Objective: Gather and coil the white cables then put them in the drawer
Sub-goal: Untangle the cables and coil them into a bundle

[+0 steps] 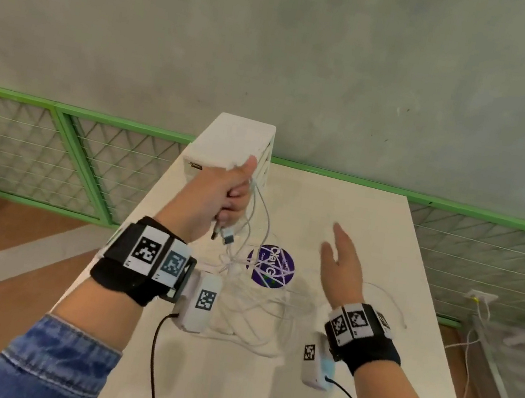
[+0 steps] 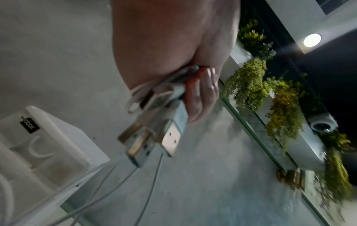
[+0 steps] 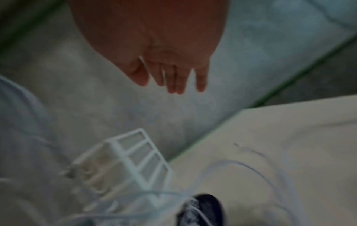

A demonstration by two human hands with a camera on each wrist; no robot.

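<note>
White cables in left hand fist.

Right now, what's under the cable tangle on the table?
The white cables lie partly over a purple round sticker on the white table. The sticker's print is partly crossed by cables; elsewhere, only tabletop shows beneath.

White cables tangled on table, ends lifted; drawer perhaps shut.
</note>
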